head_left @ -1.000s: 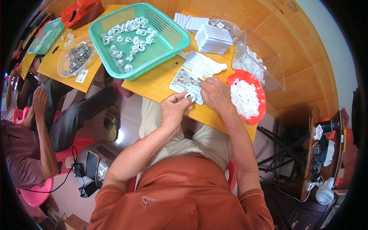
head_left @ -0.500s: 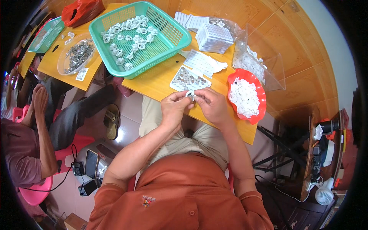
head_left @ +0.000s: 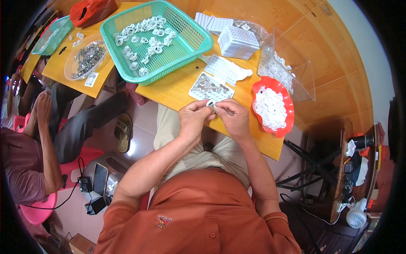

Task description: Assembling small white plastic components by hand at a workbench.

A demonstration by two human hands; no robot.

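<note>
Close together at the table's near edge, my left hand (head_left: 193, 120) and my right hand (head_left: 233, 118) pinch a small white plastic part (head_left: 210, 103) with a dark opening. The left fingers grip its left side, while the right fingertips press at its right; any smaller piece between them is hidden. Just beyond my fingers lies a white tray (head_left: 195, 94) with small round metal discs (head_left: 210, 86) scattered over it. To my right, a red scalloped bowl (head_left: 290, 111) is heaped with small white pieces (head_left: 270, 108). Similar white ring-like parts (head_left: 146, 60) lie in the green basket (head_left: 169, 75).
Behind the tray lie a torn white tray sheet (head_left: 228, 70) and a stack of white trays (head_left: 238, 42). A clear bin (head_left: 302, 84) holds white pieces. Leftward are a clear bowl of metal parts (head_left: 86, 59), a red bag (head_left: 91, 12) and a seated person (head_left: 31, 165).
The white part has turned slightly between my fingers, and both hands stay nearly in place. The whole view has shifted a little.
</note>
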